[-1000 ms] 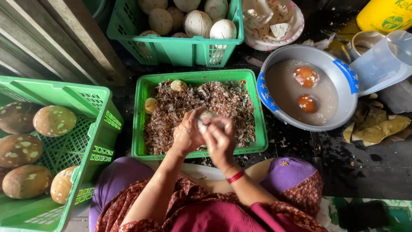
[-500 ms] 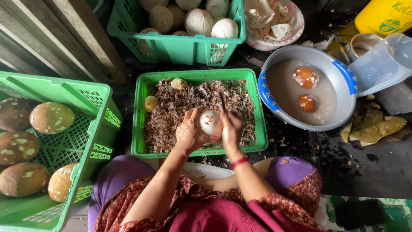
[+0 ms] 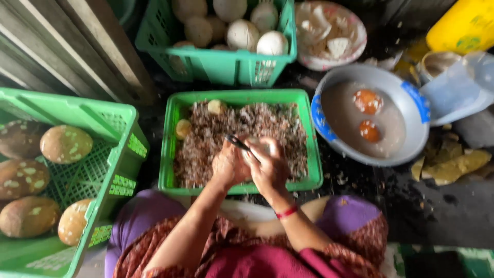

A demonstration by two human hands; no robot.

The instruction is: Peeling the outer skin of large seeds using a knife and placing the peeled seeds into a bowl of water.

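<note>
Head view, centre of the frame: your left hand (image 3: 230,164) and your right hand (image 3: 268,167) are pressed together around a pale round peeled fruit (image 3: 260,146), of which only a sliver shows between the fingers. Your right hand also grips a dark slim blade (image 3: 237,142) that juts up and left across the fruit; a red band circles that wrist. Both hands are closed tight on what they hold.

You hold all this just above the low green plastic crate (image 3: 314,154) in the middle, which is filled with brown shavings (image 3: 206,139); two small yellowish pieces lie at its upper left corner. Below your hands, your lap shows purple and patterned maroon cloth.

At the left edge, a tall green plastic basket (image 3: 121,149) holds brown mottled round fruits (image 3: 66,144). At top centre, another green plastic basket (image 3: 231,67) carries pale peeled fruits (image 3: 242,33). To the right of the crate sits a grey metal bowl with a blue-patterned rim (image 3: 411,103), holding cloudy water and two orange round pieces (image 3: 368,101). Above it, a pink-rimmed dish (image 3: 355,49) holds white scraps, and a yellow container (image 3: 463,23) fills the upper right corner.
</note>
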